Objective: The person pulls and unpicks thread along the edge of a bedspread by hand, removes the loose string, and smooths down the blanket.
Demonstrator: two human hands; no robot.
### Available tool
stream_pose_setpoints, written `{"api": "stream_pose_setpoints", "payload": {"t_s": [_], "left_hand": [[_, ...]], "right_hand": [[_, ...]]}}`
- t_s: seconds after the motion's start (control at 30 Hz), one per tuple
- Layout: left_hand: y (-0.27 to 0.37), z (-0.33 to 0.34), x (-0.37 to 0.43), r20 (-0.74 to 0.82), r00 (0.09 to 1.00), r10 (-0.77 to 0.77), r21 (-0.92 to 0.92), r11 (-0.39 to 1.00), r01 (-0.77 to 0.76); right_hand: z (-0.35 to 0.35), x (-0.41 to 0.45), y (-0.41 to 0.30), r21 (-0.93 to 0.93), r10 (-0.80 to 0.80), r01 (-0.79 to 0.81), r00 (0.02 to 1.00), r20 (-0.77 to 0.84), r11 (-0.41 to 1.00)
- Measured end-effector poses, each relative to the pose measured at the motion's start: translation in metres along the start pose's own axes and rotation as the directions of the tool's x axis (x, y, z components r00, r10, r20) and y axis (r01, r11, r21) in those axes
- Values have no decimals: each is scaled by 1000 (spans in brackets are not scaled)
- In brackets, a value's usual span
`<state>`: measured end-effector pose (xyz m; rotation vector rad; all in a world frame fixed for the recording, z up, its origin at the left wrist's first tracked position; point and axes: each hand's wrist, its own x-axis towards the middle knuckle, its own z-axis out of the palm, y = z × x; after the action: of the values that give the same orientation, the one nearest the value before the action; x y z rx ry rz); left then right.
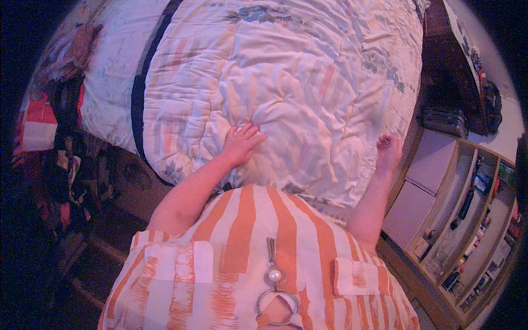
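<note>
A white quilted comforter [284, 90] with a floral and striped pattern covers the bed before me, wrinkled in its middle. My left hand [243, 144] lies palm down on it, fingers spread, a little left of centre. My right hand [389, 148] is at the comforter's right edge with its fingers curled; whether it grips the fabric or anything else I cannot tell. A dark band [142, 90] runs along the comforter's left side. The near edge of the comforter meets my striped orange and white shirt.
Wooden shelves [466, 206] with small items stand close on the right, beyond them a black case [443, 121] and dark furniture [451, 62]. Another light quilted cover [113, 74] is at left, beside hanging clothes or bags [68, 107].
</note>
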<state>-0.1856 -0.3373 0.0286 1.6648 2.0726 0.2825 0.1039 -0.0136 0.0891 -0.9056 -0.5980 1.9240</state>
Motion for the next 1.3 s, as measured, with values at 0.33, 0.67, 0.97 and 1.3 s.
{"api": "stream_pose_setpoints", "payload": {"t_s": [0.33,0.67,0.97,1.3], "left_hand": [[-15,-31,82,-148,989,11,47,999,-4],[-47,-33,94,-1,1000,-3,99,995,3],[-33,-49,128,-58,998,-34,-43,999,31],[-45,-40,133,11,997,-72,-1,997,72]], "right_hand": [[65,-38,135,-865,63,500,865,497,-46],[68,-77,182,-815,574,557,724,382,-160],[136,-14,176,-827,182,558,822,540,-68],[135,27,206,-533,305,806,592,746,-258]]}}
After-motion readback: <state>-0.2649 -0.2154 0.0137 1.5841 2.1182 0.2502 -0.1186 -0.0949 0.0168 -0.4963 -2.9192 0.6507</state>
